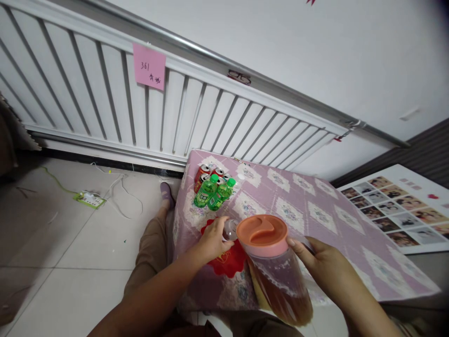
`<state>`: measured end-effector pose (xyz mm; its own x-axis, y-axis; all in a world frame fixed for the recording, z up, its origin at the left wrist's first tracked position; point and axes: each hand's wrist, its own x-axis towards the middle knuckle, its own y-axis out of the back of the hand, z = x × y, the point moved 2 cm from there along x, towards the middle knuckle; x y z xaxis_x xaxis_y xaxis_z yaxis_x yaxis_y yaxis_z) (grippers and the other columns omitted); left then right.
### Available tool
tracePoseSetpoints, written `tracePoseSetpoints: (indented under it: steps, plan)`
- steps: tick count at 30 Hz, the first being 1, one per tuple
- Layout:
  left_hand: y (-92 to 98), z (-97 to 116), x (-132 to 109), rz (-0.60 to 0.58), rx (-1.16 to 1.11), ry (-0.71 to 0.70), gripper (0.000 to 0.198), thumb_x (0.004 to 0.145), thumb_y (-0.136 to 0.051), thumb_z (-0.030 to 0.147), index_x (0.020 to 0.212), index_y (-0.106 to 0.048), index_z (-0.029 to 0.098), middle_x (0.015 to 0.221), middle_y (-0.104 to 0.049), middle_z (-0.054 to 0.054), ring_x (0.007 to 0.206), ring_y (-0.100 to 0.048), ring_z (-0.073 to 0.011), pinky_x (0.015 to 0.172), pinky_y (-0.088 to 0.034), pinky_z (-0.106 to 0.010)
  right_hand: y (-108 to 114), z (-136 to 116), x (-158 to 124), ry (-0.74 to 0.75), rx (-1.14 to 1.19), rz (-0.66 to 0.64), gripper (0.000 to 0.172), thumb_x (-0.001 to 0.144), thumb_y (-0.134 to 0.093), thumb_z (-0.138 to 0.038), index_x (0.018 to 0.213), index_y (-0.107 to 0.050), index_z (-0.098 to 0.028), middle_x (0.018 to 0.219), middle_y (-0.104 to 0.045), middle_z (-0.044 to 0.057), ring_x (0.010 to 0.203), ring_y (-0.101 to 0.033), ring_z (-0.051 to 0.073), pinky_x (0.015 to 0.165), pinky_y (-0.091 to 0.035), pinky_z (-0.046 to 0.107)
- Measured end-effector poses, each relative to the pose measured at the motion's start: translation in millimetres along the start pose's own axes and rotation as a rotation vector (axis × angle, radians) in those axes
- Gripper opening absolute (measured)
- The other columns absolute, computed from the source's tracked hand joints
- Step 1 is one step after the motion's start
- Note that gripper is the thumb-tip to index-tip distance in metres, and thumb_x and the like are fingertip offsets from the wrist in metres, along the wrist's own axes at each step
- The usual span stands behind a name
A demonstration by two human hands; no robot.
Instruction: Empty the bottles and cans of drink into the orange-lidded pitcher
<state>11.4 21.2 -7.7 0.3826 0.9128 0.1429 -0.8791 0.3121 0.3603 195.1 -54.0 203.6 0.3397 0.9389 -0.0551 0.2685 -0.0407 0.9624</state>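
My right hand (315, 260) is closed round the handle of a clear pitcher (280, 285) with an orange lid (263, 230). Brown liquid fills its lower part, and the pitcher is tilted with the lid toward my left hand. A small clear cup (230, 229) is held between the thumb and fingers of my left hand (214, 239), close beside the lid's edge. I cannot tell whether cup and lid touch. Under the left hand lies a red scalloped mat (231, 264) with a gold heart design.
Green bottles (206, 192) and several drink cans (218, 172) stand on a purple patterned cloth (298, 206) beyond my left hand. A white radiator (175, 107) runs along the wall. To the right leans a photo board (400, 206). A power strip (89, 199) with cables lies on the floor.
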Motion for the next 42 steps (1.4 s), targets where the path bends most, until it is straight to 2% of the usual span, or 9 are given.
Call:
tracePoseSetpoints:
  steps: [15,31,42]
  plan:
    - [6.2,7.3,-1.2,-0.032,-0.017,0.027,0.079,0.072,-0.075,0.013,0.141,-0.038,0.021,0.147,-0.050,-0.014,0.137,-0.048,-0.0291,0.114,-0.041,-0.046,5.0,-6.3,0.7,-0.020,-0.015,-0.022,0.057,0.074,-0.044,-0.076,0.064,-0.063,-0.023,0.064,-0.071,0.008,0.062,-0.066,0.026,0.060,-0.047,0.035]
    - [4.2,4.1,-0.6,-0.009,-0.026,-0.001,0.078,0.071,-0.075,0.012,0.140,-0.039,0.022,0.143,-0.052,-0.013,0.133,-0.051,-0.0287,0.112,-0.043,-0.047,5.6,-8.8,2.1,0.021,-0.037,-0.043,0.063,0.074,-0.040,-0.081,0.063,-0.061,-0.023,0.061,-0.069,0.007,0.059,-0.062,0.023,0.059,-0.046,0.034]
    - [2.6,-0.7,0.2,-0.014,-0.024,-0.018,0.077,0.072,-0.075,0.016,0.139,-0.038,0.025,0.143,-0.052,-0.011,0.135,-0.050,-0.0278,0.114,-0.042,-0.045,6.9,-8.6,3.0,0.042,-0.032,-0.030,0.059,0.076,-0.044,-0.078,0.062,-0.061,-0.023,0.059,-0.068,0.006,0.057,-0.062,0.022,0.055,-0.046,0.032]
